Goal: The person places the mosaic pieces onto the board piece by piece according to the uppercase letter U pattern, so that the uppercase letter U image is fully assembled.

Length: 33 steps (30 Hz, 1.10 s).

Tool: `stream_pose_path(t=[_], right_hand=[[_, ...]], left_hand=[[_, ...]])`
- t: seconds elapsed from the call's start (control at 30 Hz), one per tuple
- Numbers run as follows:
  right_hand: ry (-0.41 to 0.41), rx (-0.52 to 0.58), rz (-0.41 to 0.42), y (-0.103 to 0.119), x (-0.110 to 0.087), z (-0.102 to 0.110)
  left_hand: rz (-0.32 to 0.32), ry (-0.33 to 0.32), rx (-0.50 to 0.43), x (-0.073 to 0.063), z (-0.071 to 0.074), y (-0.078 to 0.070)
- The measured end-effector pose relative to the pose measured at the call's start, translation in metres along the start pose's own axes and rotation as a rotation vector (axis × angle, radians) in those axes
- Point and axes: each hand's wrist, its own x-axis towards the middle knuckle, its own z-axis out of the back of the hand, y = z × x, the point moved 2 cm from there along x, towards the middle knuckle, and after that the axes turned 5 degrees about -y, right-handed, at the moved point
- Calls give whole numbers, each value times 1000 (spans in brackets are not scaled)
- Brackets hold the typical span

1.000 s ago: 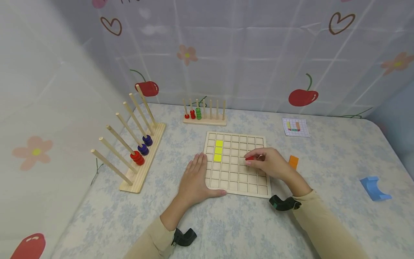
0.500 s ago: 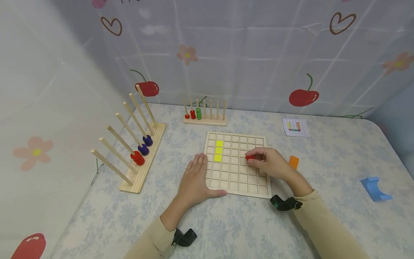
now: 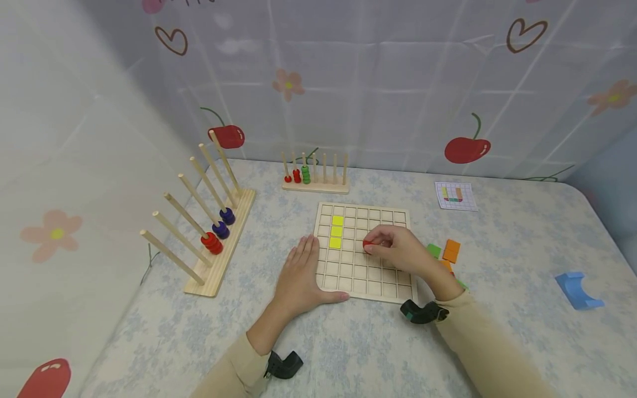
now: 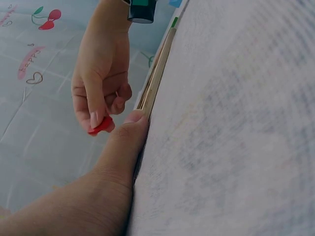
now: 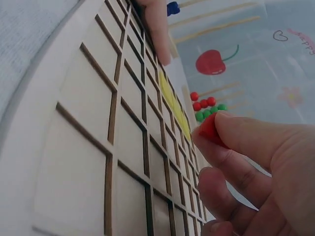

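My right hand (image 3: 398, 249) pinches a small red tile (image 5: 211, 132) between thumb and fingertips, held above the middle of the wooden grid board (image 3: 359, 287). In the left wrist view the red tile also shows between thumb and forefinger. My left hand (image 3: 297, 282) lies flat with straight fingers at the board's left edge, its thumb along the front edge. Yellow squares (image 3: 336, 231) form a short column in the board's upper left cells. Part of the board is hidden under my right hand.
Orange tiles (image 3: 452, 250) and green tiles (image 3: 433, 250) lie right of the board, partly behind my right wrist. A pattern card (image 3: 455, 196) lies farther back. A large peg rack (image 3: 219, 260) stands left, a small one (image 3: 316, 187) behind. A blue curved block (image 3: 577, 290) is at right.
My right hand has moved left across the board with the red tile. Green and further orange tiles beside the board have come into sight. My left hand has stayed in place.
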Motion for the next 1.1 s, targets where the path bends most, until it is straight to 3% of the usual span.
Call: stream_pose_path(t=[0.57, 0.87, 1.1], right_hand=[[-44, -39, 7, 22, 16, -51], [-117, -86, -16, 25, 18, -62], [-129, -117, -15, 28, 20, -67]], left_hand=[[-11, 5, -4, 0, -1, 0], [-18, 1, 20, 0, -1, 0], [-21, -6, 17, 0, 0, 1]])
